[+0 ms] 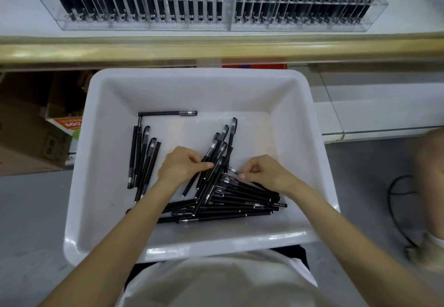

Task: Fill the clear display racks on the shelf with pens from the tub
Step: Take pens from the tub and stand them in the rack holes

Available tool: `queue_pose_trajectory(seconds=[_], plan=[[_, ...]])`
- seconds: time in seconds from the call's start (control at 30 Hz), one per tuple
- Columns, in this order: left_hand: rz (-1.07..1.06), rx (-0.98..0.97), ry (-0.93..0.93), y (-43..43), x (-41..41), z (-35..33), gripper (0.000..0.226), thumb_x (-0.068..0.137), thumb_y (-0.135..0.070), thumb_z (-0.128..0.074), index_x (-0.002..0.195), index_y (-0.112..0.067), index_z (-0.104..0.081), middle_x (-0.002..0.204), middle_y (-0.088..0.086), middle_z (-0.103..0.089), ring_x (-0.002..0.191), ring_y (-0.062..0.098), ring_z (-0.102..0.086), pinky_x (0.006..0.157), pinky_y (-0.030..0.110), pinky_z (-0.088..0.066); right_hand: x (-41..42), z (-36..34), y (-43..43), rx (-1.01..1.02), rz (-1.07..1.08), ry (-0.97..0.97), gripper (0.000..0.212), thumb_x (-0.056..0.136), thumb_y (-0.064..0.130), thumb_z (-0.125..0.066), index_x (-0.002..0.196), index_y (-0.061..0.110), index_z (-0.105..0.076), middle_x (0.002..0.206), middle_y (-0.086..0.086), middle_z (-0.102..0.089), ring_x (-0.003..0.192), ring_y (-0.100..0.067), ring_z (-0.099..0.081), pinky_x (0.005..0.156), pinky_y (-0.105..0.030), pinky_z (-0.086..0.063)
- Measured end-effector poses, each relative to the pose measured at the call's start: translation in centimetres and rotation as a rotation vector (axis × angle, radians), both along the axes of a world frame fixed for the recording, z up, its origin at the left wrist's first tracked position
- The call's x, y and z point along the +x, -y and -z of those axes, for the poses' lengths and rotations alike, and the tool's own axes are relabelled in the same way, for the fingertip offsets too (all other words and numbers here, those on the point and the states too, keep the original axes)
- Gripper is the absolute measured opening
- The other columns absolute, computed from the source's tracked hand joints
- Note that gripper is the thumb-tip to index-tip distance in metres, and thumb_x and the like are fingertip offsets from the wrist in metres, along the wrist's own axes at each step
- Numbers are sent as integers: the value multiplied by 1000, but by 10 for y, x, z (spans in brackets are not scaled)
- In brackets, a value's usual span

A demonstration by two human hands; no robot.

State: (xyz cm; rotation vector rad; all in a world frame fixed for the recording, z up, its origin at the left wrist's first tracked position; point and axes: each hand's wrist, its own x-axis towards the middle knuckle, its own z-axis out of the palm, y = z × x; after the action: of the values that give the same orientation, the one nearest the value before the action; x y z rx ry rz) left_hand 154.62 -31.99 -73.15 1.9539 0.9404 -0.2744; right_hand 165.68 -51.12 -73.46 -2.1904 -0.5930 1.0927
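The clear display racks [144, 26] on the shelf [16, 11] look nearly full, while some pens [240, 198] lie loose in the white tub [192, 74] below. The left hand [182, 166] grips a bundle of them and the right hand [263, 173] pinches another, so a few loads seem left.

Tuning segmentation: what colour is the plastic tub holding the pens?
White; the rectangular plastic tub under the black pens shows best in the head view.

Left hand [182, 166] grips a fanned bundle of pens [211, 182]; right hand [262, 174] pinches one pen [233, 170] just beside that grip, inside the tub [108, 150].
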Motion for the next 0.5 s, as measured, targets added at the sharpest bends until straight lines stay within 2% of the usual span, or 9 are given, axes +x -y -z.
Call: queue_pose_trajectory(seconds=[0.07,0.1,0.17,0.27,0.37,0.5], plan=[[-55,-83,43,-6,-1,-6,33,73,-33,-81,54,-13,-61,57,-1,-59,69,19,-57,74,33,-51,3,-8,-1,78,51,8,21,86,18,-70,68,22,-61,72,5,-64,72,-8,-59,73,-21,-46],[-71,-108,62,-9,-2,-9,31,74,-31,-80,56,-10,-65,59,4,-62,68,18,-56,70,32,-51,4,-14,-3,126,79,-14,19,88,16,-67,70,20,-61,73,2,-66,72,-10,-61,74,-23,-48],[-85,-147,103,-15,-3,-20,28,77,-27,-78,70,-1,-71,78,16,-70,72,17,-58,63,27,-50,6,-29,-8,218,134,-102,14,91,10,-62,77,12,-61,74,-5,-68,68,-13,-65,72,-27,-53],[-112,-195,159,-28,-4,-36,22,80,-24,-75,81,-2,-73,85,11,-71,74,14,-59,54,15,-47,8,-52,-20,290,133,-150,3,90,4,-62,89,6,-60,77,-12,-69,70,-17,-66,75,-36,-56],[-139,-233,245,-44,-12,-56,21,81,-20,-74,92,-3,-74,87,10,-71,71,8,-60,53,11,-47,12,-73,-40,303,79,-148,26,85,-1,-67,108,9,-57,80,-12,-67,73,-19,-69,77,-36,-57],[-263,-215,397,-70,-27,-87,13,85,-17,-69,92,-8,-75,96,14,-72,80,13,-62,58,14,-50,12,-102,-83,387,26,-80,47,86,-4,-64,122,23,-51,86,-9,-65,84,-31,-71,83,-54,-54]])
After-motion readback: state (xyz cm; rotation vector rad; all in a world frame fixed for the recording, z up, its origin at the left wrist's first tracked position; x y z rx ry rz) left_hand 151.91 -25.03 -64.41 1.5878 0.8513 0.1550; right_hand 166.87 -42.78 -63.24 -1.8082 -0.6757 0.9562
